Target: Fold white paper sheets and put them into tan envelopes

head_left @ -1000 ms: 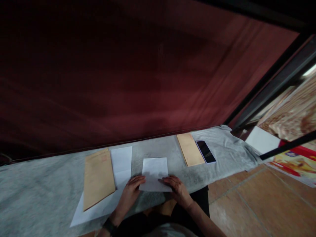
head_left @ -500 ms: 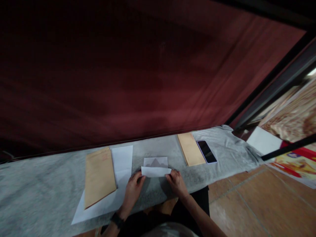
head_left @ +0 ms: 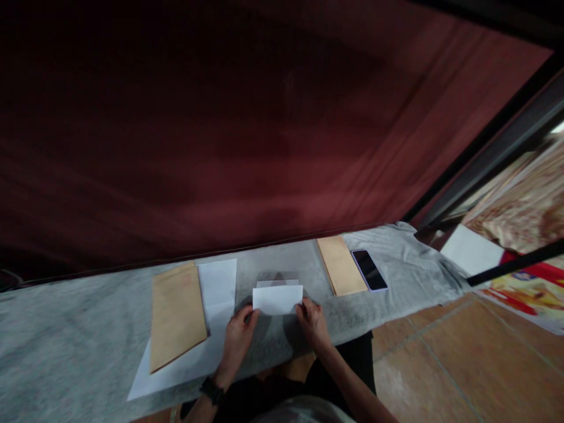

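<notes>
Between my hands is a white sheet of paper (head_left: 277, 300), part of it raised toward me and part lying behind on the grey cloth. My left hand (head_left: 241, 332) pinches its left edge between thumb and fingers. At the right edge, my right hand (head_left: 312, 322) grips the paper the same way. Left of my left hand, a brown envelope (head_left: 177, 317) lies partly over white sheets (head_left: 220, 294). Farther right is another brown envelope (head_left: 342, 266), with a phone (head_left: 369, 270) beside it, screen dark.
A grey cloth (head_left: 79, 329) covers the narrow table against a dark red panel (head_left: 264, 147). To the right stands a black metal frame (head_left: 480, 141). Beyond it, a white board (head_left: 471, 249) and a colourful printed sheet (head_left: 529, 294) lie over the tiled floor (head_left: 423, 358).
The front part of the paper has tilted up, showing a taller white face and covering more of the part behind it. Both hands keep their hold and have barely moved.
</notes>
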The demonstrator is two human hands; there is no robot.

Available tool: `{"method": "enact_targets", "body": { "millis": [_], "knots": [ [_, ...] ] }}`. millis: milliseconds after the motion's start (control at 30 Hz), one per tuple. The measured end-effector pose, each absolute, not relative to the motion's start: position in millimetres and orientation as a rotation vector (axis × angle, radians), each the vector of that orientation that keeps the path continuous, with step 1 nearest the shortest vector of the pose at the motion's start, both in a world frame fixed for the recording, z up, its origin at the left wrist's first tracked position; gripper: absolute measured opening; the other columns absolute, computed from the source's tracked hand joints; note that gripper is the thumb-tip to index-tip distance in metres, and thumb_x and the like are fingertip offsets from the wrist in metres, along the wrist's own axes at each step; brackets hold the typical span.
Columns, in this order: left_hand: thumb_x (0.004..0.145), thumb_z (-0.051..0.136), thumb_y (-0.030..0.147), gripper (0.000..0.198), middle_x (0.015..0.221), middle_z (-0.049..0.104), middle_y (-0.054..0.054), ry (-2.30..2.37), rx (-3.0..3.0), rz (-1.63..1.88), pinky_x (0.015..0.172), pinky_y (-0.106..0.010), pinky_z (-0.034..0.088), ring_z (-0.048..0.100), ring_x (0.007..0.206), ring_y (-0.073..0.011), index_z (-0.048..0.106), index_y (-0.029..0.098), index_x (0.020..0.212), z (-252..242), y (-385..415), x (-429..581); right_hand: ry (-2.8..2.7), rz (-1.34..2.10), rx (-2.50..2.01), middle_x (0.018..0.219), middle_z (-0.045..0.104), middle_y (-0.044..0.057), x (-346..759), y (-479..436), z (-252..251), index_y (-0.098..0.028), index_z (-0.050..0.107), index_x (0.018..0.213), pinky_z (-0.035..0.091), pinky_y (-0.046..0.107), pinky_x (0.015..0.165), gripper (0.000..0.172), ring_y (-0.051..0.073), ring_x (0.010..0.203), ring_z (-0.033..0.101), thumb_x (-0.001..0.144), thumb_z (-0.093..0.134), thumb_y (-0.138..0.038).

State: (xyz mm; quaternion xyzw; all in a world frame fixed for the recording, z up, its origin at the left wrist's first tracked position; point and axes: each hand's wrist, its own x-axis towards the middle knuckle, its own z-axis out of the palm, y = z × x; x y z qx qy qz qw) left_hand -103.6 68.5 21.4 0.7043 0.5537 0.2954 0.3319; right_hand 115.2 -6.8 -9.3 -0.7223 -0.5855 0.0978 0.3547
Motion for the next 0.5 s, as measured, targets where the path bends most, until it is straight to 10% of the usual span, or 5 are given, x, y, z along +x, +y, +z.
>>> {"method": "enact_targets", "body": {
  "millis": [500],
  "knots": [
    [0.091, 0.05, 0.029, 0.016, 0.081, 0.072, -0.004, 1.639, 2.157, 0.699, 0.076, -0.035, 0.046, 0.065, 0.08, -0.0238, 0.064, 0.023, 0.086, 10, 79, -92, -1.512, 0.008, -2.119, 0.1, 0.075, 0.015, 98, 8, -9, -0.012, 0.043, 0.144, 0.049, 0.038, 0.091, 0.045, 0.025, 0.09, 0.072, 0.1, 0.039, -0.021]
  ]
}}
